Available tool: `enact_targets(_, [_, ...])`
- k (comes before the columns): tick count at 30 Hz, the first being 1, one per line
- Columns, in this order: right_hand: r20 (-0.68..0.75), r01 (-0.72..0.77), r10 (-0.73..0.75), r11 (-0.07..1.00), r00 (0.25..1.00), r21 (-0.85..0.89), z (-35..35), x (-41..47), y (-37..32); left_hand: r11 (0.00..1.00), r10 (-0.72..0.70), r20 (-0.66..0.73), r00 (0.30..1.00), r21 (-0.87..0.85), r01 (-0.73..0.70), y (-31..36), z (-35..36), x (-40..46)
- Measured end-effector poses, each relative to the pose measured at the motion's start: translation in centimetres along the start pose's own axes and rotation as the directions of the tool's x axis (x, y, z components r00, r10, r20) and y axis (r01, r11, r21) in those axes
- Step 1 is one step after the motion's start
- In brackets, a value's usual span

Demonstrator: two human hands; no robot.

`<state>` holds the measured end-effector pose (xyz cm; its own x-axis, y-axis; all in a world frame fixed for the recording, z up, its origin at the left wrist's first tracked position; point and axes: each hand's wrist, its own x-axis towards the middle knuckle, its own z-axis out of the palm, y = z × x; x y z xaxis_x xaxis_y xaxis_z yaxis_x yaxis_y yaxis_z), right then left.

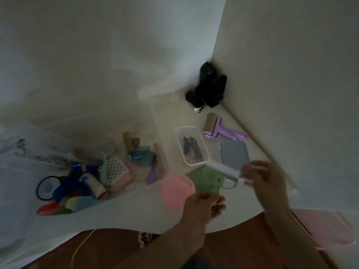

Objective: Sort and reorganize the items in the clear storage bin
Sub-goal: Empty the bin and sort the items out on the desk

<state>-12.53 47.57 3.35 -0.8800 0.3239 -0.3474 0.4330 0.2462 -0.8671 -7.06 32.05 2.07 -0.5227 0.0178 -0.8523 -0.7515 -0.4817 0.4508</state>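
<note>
- A large clear storage bin [159,121] is shown left of centre on a white surface [229,216]; its walls are faint and blurred.
- Mixed items are seen inside the bin: a white lattice piece on a pink block [116,172], a blue cloth bundle [140,156], a black ring [46,188] and red and blue objects at lower left.
- A small clear container [191,145] holding dark items is placed just right of the bin, at centre frame.
- A grey-blue lid [234,153] lies right of the small container; a purple lint roller [221,129] lies above it, near the wall.
- A black object [208,86] is set in the corner at upper centre.
- The left hand [202,208] is seen at lower centre, fingers curled closed around the near edge of a green mesh pouch [208,180]; a pink round disc [177,190] sits just left of the hand, and whether it is also held cannot be told.
- The right hand [266,181] is seen at centre right, motion-blurred; its fingertips appear pinched on the far end of the pouch, beside a pale clear strip [225,167].
- A pink flat object [326,228] lies at the lower right edge.
</note>
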Motion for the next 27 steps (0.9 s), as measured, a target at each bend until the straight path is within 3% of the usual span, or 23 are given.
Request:
enact_targets(2, [0.143, -0.159, 0.164, 0.986, 0.976, -0.046, 0.3, -0.8, 4.4, 0.982, -0.089, -0.051, 0.995, -0.173, 0.079, -3.3, 1.2, 1.8])
enact_targets(4, [0.228, -0.217, 0.245, 0.966, 0.942, -0.141, 1.2, -0.7, 7.6, 0.967, -0.098, -0.083, 0.992, -0.243, 0.075, -5.8, 2.0, 3.6])
enact_targets(6, [0.251, -0.218, 0.282, 0.942, 0.926, -0.254, 2.4, -0.1, 9.0, 0.965, -0.076, -0.147, 0.986, -0.260, 0.035, -7.1, 2.4, 5.5])
enact_targets(8, [0.267, -0.229, 0.297, 0.938, 0.917, -0.259, 3.9, 1.1, 9.4, 0.977, -0.042, -0.204, 0.978, -0.214, -0.002, -7.2, 2.8, 7.1])
enact_targets(13, [0.234, -0.171, 0.236, 0.948, 0.943, -0.269, 6.4, 4.0, 10.4, 0.987, 0.142, -0.292, 0.946, 0.112, -0.114, -7.7, 2.7, 10.4])
enact_targets(15, [0.239, -0.119, 0.194, 0.948, 0.951, -0.296, 6.8, 4.8, 11.3, 0.981, 0.137, -0.307, 0.942, 0.176, -0.085, -8.4, 2.2, 11.0])
enact_targets(18, [0.244, 0.018, 0.089, 0.914, 0.966, -0.406, 7.3, 5.3, 12.5, 0.999, 0.012, -0.364, 0.932, 0.042, 0.004, -9.2, 1.6, 12.2])
enact_targets(21, [0.205, 0.060, 0.037, 0.892, 0.978, -0.448, 7.6, 5.2, 13.0, 0.990, -0.091, -0.309, 0.947, -0.134, 0.051, -9.1, 2.3, 13.1])
enact_targets(27, [0.171, 0.146, -0.058, 0.813, 0.984, -0.563, 6.8, 4.9, 14.7, 0.973, -0.112, -0.307, 0.945, -0.227, 0.042, -8.9, 2.9, 14.3])
